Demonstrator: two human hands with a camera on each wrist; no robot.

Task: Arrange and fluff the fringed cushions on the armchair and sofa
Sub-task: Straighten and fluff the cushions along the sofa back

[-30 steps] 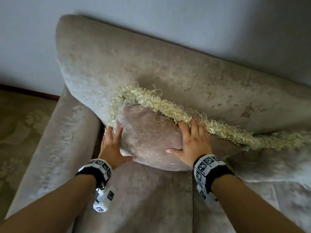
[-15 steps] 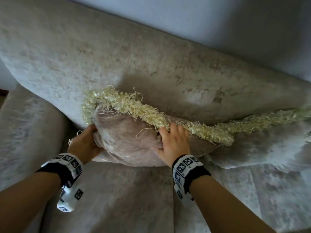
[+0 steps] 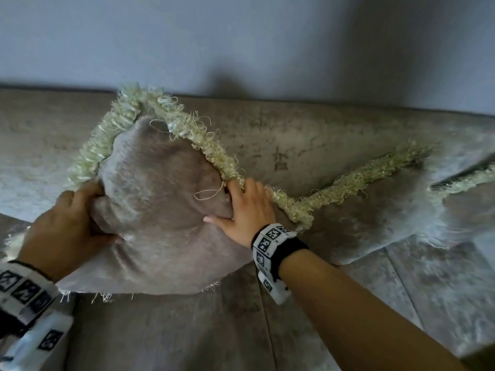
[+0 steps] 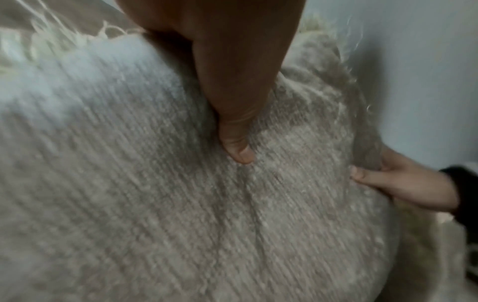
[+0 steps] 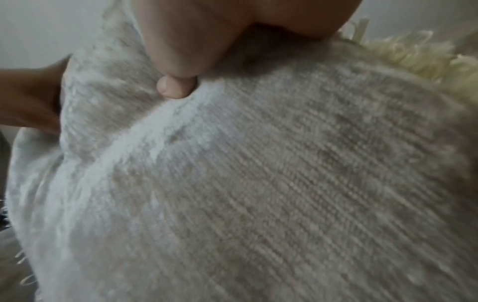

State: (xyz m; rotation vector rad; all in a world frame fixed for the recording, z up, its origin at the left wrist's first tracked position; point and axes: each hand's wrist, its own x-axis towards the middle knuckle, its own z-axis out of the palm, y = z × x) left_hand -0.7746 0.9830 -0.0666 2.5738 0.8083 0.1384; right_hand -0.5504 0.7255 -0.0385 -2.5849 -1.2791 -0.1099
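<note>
- Mid-fluff, I'd say: the fringed cushion point(image 3: 166, 210) is tipped up on a corner against the sofa backrest point(image 3: 294, 135), its bottom edge down on the seat point(image 3: 214, 330).
- The left hand point(image 3: 64, 228) grips the cushion's left side, fingers curled into the fabric with the thumb dug into the front. You can see the dent in the left wrist view.
- The right hand point(image 3: 246, 210) clamps the right edge just under the fringe point(image 3: 214, 153): thumb pressed into the front face, fingers wrapped over the edge. How far they go behind, I can't tell.
- Next move is probably a squeeze inward from both sides to plump the filling, then setting it square against the back.
- A second fringed cushion point(image 3: 401, 215) lies slumped right beside it, corners touching, so there's not much room to the right.
- A loose thread point(image 3: 209, 194) dangles near the right thumb, which could snag.
</note>
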